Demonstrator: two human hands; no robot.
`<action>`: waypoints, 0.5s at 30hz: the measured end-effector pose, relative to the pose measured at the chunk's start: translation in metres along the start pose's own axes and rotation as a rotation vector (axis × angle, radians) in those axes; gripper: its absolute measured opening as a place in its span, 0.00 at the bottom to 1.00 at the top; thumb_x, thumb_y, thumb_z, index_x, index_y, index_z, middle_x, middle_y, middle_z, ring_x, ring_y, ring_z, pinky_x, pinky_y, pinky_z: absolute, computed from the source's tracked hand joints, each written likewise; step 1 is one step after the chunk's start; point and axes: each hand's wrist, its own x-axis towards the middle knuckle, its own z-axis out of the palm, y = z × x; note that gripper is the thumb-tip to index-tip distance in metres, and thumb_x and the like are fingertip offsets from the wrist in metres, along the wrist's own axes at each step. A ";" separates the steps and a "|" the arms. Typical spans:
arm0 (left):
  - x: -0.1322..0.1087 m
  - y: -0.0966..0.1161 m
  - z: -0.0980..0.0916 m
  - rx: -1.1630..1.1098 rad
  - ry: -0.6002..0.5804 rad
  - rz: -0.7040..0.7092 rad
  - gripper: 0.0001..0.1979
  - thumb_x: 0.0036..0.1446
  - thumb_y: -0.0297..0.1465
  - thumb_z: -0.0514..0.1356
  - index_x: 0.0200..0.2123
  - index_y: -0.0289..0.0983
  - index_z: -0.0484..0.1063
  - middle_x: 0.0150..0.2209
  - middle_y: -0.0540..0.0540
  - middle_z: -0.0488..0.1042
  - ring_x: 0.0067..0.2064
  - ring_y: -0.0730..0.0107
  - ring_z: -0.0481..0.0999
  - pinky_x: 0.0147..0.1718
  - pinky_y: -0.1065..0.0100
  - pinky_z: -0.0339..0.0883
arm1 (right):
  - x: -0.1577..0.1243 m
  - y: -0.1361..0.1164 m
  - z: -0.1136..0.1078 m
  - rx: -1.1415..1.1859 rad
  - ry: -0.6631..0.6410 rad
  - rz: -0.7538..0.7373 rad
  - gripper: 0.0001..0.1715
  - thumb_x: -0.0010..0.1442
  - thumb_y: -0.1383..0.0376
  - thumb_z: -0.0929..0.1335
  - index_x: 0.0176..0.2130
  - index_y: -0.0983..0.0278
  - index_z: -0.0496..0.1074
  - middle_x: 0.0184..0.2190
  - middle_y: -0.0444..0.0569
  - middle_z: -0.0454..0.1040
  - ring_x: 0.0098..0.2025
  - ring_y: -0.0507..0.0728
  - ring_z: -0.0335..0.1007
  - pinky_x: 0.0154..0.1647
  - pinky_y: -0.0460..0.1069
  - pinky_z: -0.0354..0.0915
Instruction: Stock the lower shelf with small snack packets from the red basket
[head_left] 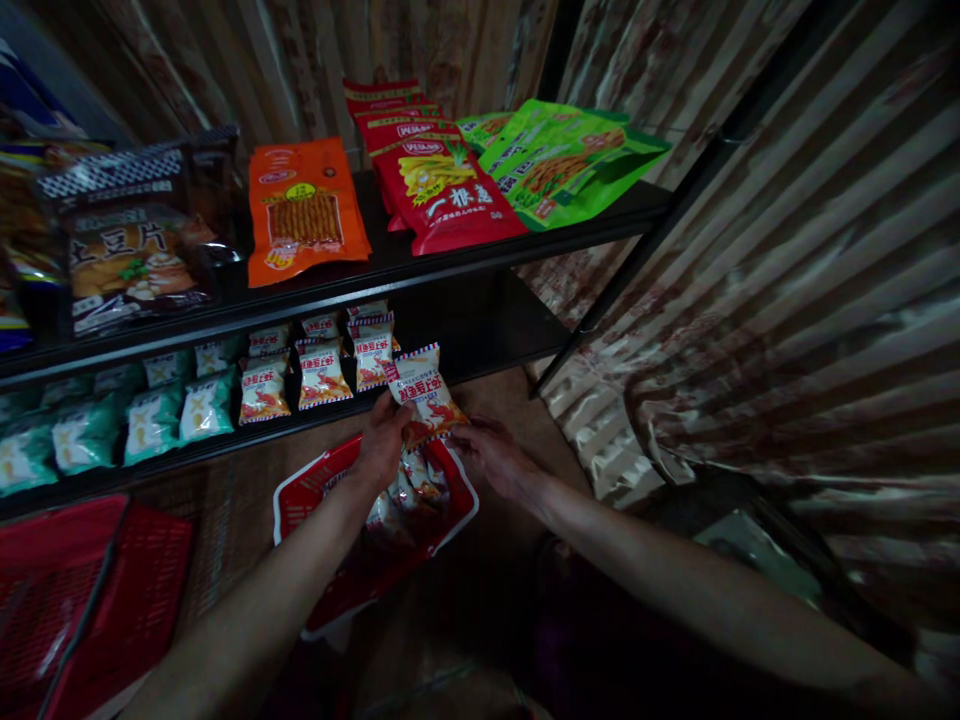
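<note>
A small snack bag, white and orange with a striped edge, is held up between both hands in front of the lower shelf. My left hand grips its left side, fingers closed. At its lower right corner, my right hand has its fingers closed on the bag too. Beneath them stands a red shopping basket with a white rim, holding several similar snack bags. Matching bags stand in rows on the lower shelf, left of my hands.
Teal snack bags line the lower shelf's left part. Above, the upper shelf carries brown, orange, red and green packets. Another red basket sits at lower left. A black shelf post and a pleated curtain stand right.
</note>
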 end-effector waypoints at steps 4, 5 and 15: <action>0.007 -0.002 0.012 -0.018 0.012 0.042 0.17 0.41 0.33 0.68 0.37 0.37 0.72 0.34 0.48 0.78 0.35 0.68 0.76 0.39 0.65 0.67 | 0.009 -0.003 -0.008 -0.013 0.005 -0.047 0.08 0.40 0.66 0.74 0.23 0.64 0.71 0.20 0.41 0.73 0.23 0.48 0.67 0.27 0.45 0.62; 0.009 -0.003 0.014 -0.032 0.016 0.048 0.16 0.41 0.32 0.68 0.36 0.37 0.72 0.34 0.48 0.78 0.35 0.68 0.76 0.39 0.66 0.67 | 0.010 -0.005 -0.009 -0.016 0.009 -0.055 0.08 0.39 0.66 0.74 0.22 0.64 0.71 0.20 0.41 0.73 0.23 0.48 0.67 0.28 0.45 0.63; 0.029 -0.010 0.037 -0.093 0.067 0.003 0.12 0.42 0.30 0.66 0.33 0.37 0.71 0.30 0.51 0.76 0.32 0.71 0.75 0.36 0.67 0.69 | 0.017 -0.021 -0.017 -0.005 0.047 -0.130 0.09 0.40 0.64 0.74 0.24 0.63 0.73 0.23 0.43 0.75 0.27 0.50 0.70 0.33 0.47 0.65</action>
